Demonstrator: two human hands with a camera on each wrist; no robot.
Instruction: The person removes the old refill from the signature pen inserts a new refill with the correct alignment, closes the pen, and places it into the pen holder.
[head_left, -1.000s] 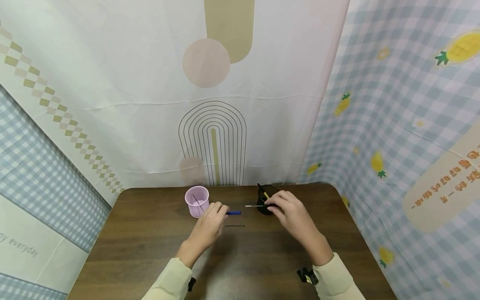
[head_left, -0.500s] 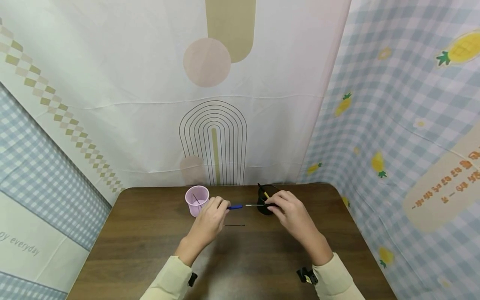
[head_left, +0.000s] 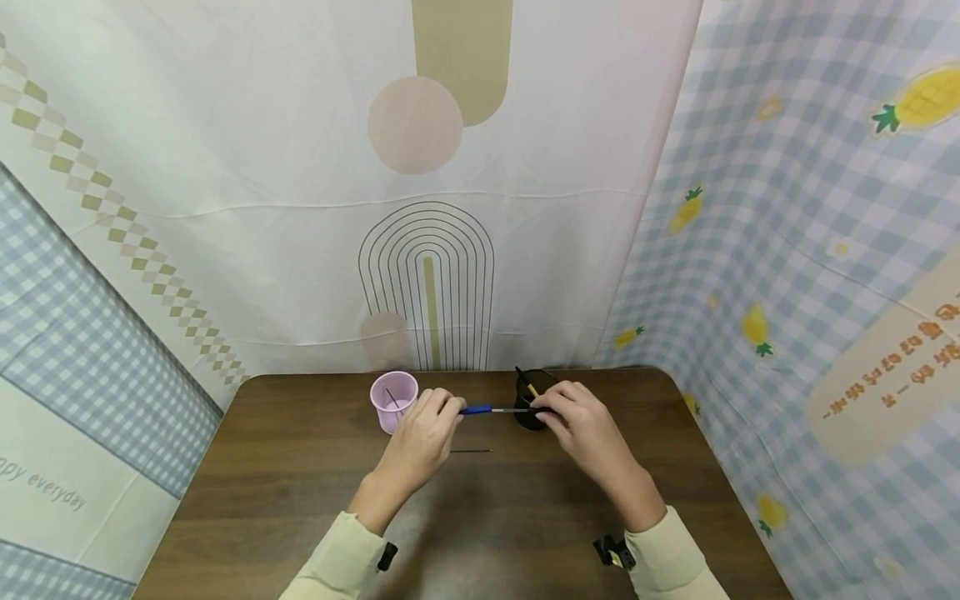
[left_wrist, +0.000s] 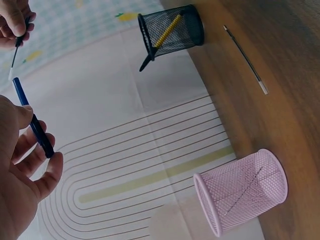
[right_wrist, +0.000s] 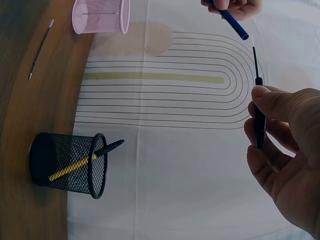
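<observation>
My left hand (head_left: 423, 437) pinches a blue pen barrel (left_wrist: 34, 118) between thumb and fingers. Its open end points right. Opposite it, my right hand (head_left: 581, 421) holds a black pen part (right_wrist: 259, 117), from which a thin refill (head_left: 510, 410) sticks out to the left. In the head view the refill's pale tip meets the barrel's end; the right wrist view shows the tip just by the opening, and I cannot tell whether it is inside. Both are held above the table. Another refill (head_left: 472, 451) lies on the tabletop below the hands.
A pink mesh cup (left_wrist: 240, 192) with a thin refill in it stands behind my left hand. Behind the right hand is a black mesh cup (right_wrist: 67, 162) holding a yellow and black pen (right_wrist: 75, 167). The brown table (head_left: 300, 500) ends at a hanging cloth (head_left: 300, 275).
My left hand has raised the blue pen barrel and moved it slightly right, lining it up with the refill and closing the gap. The right hand has stayed almost still.
</observation>
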